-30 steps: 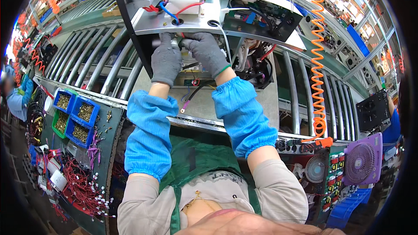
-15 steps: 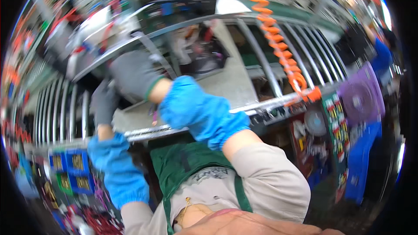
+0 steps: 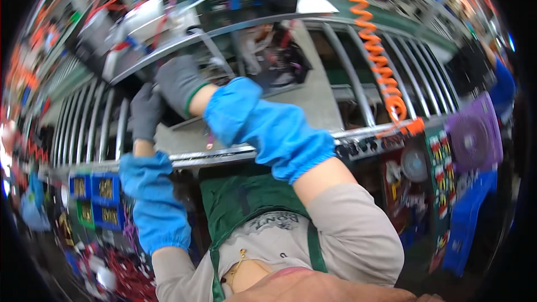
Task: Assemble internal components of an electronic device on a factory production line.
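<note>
Both of my hands wear grey gloves and are close together at the near left corner of a dark metal housing [image 3: 251, 23] with a bright front edge. My left hand [image 3: 146, 114] points upward beside the corner, its fingers bent. My right hand [image 3: 180, 83] is curled just below the housing's edge, back of the hand toward me. Whatever lies between their fingers is hidden. Inside the housing are a white part [image 3: 145, 24] and red wires. A pale grey board [image 3: 313, 84] lies under the housing, bearing a dark heap of wires and parts [image 3: 279, 59] beside my right hand.
Metal rollers [image 3: 349, 75] run left and right of the board. An orange coiled hose [image 3: 366, 28] hangs at the right. Blue bins [image 3: 106, 188] with small parts stand low at left; a purple fan [image 3: 472, 134] is at far right. Another person's blue sleeve [image 3: 503, 84] shows beyond.
The view has shifted, so the bench sits further right and slightly higher, and looks sharper. My hands remain at the housing's corner, close together.
</note>
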{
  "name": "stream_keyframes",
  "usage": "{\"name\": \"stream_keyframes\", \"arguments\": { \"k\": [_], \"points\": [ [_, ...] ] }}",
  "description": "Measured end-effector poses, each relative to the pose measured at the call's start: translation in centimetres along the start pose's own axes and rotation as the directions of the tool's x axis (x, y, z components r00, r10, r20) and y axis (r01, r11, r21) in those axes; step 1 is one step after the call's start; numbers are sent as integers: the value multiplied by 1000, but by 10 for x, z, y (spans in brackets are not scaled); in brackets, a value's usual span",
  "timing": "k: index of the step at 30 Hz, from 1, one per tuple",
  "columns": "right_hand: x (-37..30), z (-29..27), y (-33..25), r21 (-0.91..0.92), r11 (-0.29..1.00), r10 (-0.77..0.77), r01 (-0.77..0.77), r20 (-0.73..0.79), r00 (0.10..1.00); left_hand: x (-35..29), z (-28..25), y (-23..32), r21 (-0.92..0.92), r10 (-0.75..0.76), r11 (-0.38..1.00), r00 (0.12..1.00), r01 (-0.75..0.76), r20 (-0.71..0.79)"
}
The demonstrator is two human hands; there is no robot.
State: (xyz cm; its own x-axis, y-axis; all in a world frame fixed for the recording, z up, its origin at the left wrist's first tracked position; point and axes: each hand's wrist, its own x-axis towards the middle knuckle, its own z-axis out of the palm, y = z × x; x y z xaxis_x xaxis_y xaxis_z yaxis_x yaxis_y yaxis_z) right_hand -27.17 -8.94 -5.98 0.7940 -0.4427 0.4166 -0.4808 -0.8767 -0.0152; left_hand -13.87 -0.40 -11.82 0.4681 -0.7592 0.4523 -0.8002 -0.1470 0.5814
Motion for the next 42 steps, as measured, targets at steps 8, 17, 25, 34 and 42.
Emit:
{"name": "stream_keyframes", "arguments": {
  "k": [8,17,25,34,42],
  "points": [
    [-7,-45,13,-115,970,-190,212,180,965,-17,-8,41,137,-19,990,995,32,-97],
    [-108,-30,17,372,905,-77,207,-335,939,-16,20,28,19,-56,998,990,59,-131],
    [-317,20,107,395,864,260,-313,183,948,-30,-10,48,62,74,997,911,-53,-405],
    [-427,23,113,213,825,387,-524,464,797,0,-20,95,822,54,545,985,-165,162],
    [-512,19,132,-54,761,516,-647,656,552,-27,7,126,666,347,678,934,-310,82]
  ]
}}
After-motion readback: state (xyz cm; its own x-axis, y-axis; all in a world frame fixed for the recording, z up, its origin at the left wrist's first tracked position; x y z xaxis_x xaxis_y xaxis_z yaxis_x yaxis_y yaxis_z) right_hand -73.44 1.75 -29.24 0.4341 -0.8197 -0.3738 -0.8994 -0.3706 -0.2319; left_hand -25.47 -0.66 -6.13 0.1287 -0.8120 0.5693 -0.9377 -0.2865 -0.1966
